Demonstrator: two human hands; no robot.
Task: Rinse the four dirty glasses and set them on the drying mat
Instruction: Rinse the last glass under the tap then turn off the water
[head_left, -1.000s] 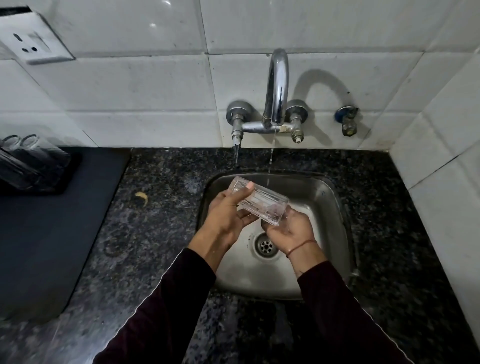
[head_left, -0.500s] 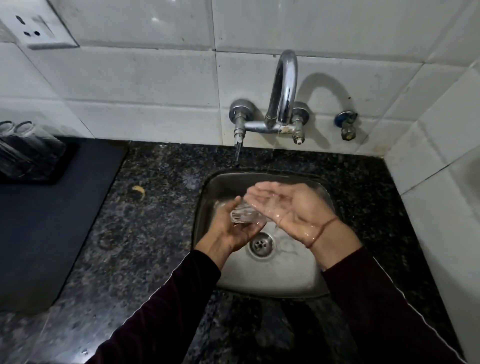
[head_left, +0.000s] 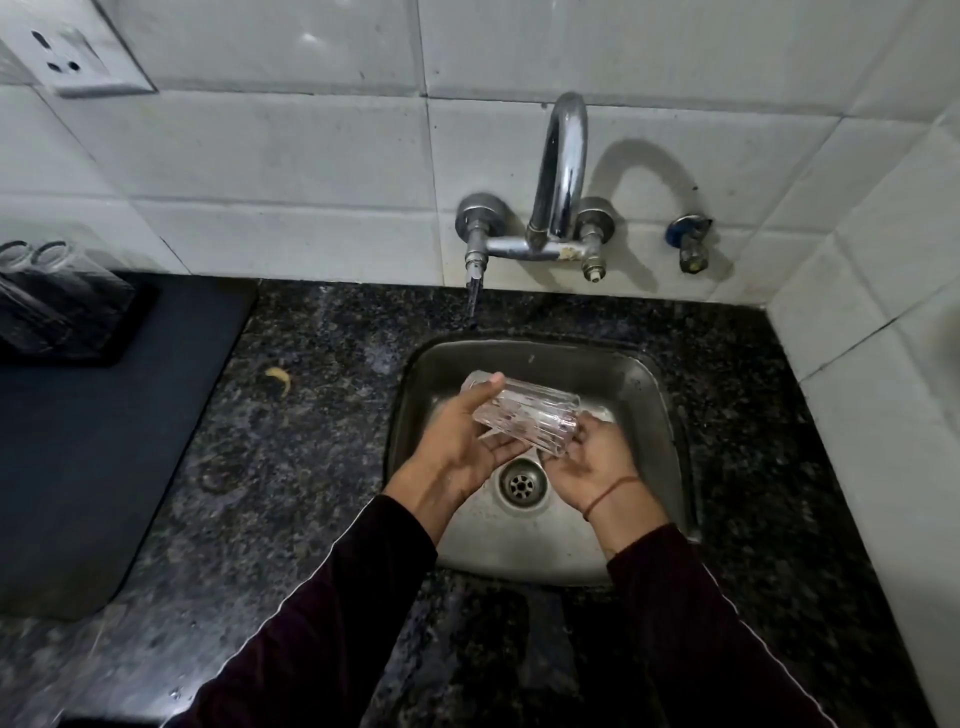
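Observation:
A clear ribbed glass lies on its side over the steel sink. My left hand grips its left end, thumb on top. My right hand cups the glass's right end from below, fingers curled around its rim. Two other glasses stand at the far left on a black tray at the back of the dark drying mat.
A chrome tap on the white tiled wall rises above the sink; a side spout points down at the counter's back edge. The sink drain lies below my hands. Dark granite counter surrounds the sink. A wall socket sits top left.
Half a second ago my right hand was raised palm-up above the glass, which the left hand held low; now the glass is up and both hands hold it on its side.

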